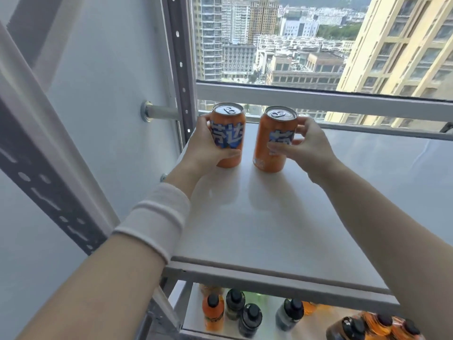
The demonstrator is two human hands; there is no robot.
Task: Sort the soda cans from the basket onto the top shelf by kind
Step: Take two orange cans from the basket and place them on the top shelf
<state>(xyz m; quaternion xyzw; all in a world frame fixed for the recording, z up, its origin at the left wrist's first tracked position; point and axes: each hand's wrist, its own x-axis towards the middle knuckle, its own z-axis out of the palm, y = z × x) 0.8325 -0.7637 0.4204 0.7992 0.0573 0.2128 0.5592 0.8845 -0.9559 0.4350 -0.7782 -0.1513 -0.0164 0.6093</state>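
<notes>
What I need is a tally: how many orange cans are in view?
2 at the top shelf: left can in the left hand, right can in the right hand.

Left orange can (230,133): "芬达"; right orange can (263,128): partly hidden.

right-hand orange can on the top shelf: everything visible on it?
The right orange can looks like aluminium: orange body, blue-and-white label, silver lid with its pull tab in place. It stands about upright, leaning slightly, base at the white top shelf toward the window. The right hand grips its right side, thumb across the label. It stands clear of the other orange can on its left.
</notes>
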